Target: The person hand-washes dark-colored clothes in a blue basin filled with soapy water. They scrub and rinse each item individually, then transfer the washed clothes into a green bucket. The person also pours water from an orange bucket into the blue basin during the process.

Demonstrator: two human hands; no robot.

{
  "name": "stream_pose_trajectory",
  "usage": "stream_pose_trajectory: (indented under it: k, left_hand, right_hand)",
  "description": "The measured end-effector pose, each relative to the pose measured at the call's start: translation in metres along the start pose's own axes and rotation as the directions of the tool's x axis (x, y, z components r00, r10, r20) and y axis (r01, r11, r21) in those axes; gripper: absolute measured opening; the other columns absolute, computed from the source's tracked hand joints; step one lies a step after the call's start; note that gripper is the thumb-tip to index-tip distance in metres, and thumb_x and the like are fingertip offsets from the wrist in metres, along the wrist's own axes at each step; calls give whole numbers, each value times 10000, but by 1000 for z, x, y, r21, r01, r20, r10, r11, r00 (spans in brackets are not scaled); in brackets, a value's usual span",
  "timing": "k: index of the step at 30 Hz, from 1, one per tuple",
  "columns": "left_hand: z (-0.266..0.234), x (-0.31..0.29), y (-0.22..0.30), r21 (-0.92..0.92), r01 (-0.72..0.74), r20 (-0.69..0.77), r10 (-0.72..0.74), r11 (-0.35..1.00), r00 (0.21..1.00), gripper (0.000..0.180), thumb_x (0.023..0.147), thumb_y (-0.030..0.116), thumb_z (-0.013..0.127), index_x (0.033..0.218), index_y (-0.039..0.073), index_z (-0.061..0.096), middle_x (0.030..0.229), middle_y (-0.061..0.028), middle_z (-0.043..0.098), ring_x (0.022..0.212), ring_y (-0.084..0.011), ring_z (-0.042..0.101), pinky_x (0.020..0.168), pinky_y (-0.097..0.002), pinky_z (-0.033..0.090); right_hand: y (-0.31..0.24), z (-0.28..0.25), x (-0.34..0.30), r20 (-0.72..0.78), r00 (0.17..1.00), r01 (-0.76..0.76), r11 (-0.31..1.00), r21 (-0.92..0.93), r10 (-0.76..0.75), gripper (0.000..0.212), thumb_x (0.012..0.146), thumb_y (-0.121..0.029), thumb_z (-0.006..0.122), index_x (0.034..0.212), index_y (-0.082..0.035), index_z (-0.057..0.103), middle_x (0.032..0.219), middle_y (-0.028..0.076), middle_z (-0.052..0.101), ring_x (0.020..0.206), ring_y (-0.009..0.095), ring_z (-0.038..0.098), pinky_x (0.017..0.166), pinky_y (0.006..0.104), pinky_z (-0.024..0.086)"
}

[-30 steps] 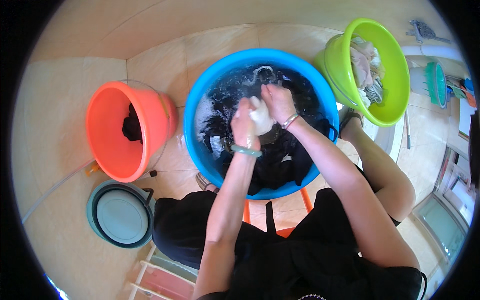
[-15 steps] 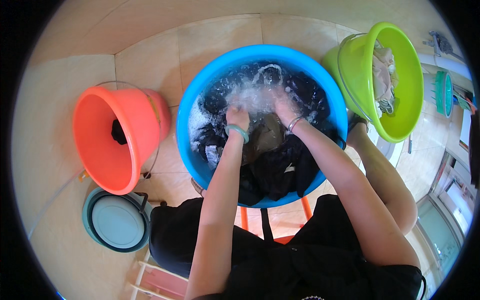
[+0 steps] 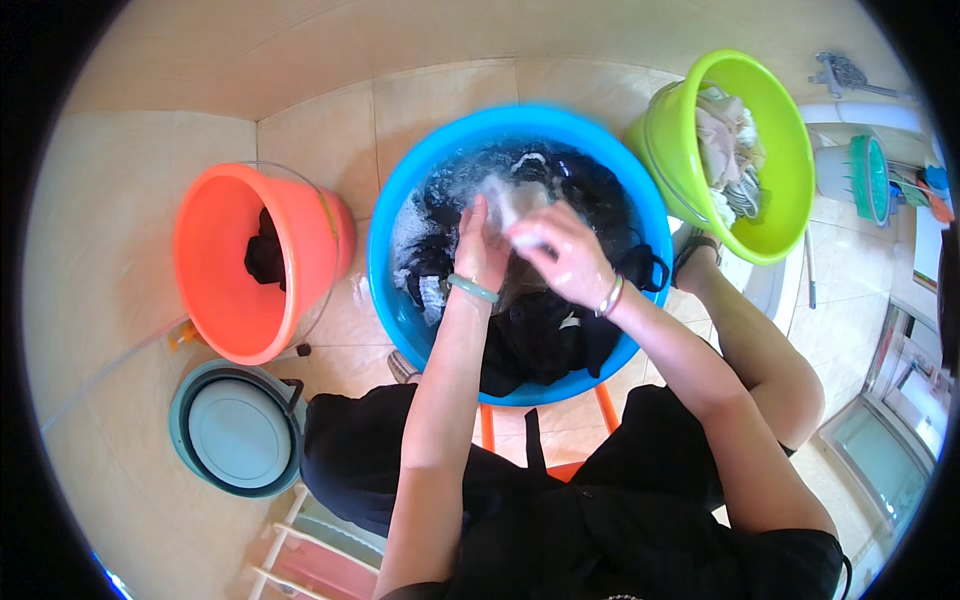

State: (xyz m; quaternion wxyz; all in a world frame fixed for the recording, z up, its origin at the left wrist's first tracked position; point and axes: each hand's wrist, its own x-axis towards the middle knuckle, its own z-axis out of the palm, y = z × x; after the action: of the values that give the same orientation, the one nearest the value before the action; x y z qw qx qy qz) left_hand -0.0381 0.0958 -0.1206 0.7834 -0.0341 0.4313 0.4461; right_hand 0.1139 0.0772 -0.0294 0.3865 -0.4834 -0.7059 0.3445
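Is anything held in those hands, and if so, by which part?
A wet white cloth, it seems, gripped in the right hand, with the left hand close beside it. Motion blur hides which part is gripped.

Just nearside of coral bucket [image 3: 222,285]: grey-blue tub [image 3: 240,433]. Well right of coral bucket: green bucket [image 3: 785,190], teal-rimmed container [image 3: 870,180].

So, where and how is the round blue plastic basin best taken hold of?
Probably by two opposite parts of the basin's rim: left hand from the outer left, right hand from the outer right, clear of the black cloth whose loop reaches that edge. It is wide and round, with an exposed rim, and its water and soaked clothes suggest balanced support.
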Motion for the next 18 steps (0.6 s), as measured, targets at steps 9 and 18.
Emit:
stream_pose_trajectory:
  k: [9, 18]
  left_hand:
    - [37, -70, -6, -7, 15, 25, -15, 1000, 1000, 356, 997, 145, 370, 1303, 2, 484, 1254, -136, 570, 1117, -245, 571, 955, -402, 472]
    - [62, -120, -16, 75, 158, 124, -166, 985, 978, 295, 1002, 222, 405, 1238, 96, 530, 1108, -53, 612, 897, -176, 599, 719, -314, 509]
  right_hand:
    - [-19, -22, -4, -229, 922, -156, 843, 515, 311, 321, 786, -90, 743, 1083, -39, 631, 1170, 81, 552, 1063, 185, 563, 863, 314, 494]
    - [-28, -19, -11, 293, 812, -353, 26, 935, 505, 438, 901, -261, 638, 1274, -67, 516, 1161, 99, 593, 1040, 211, 595, 931, 365, 475]
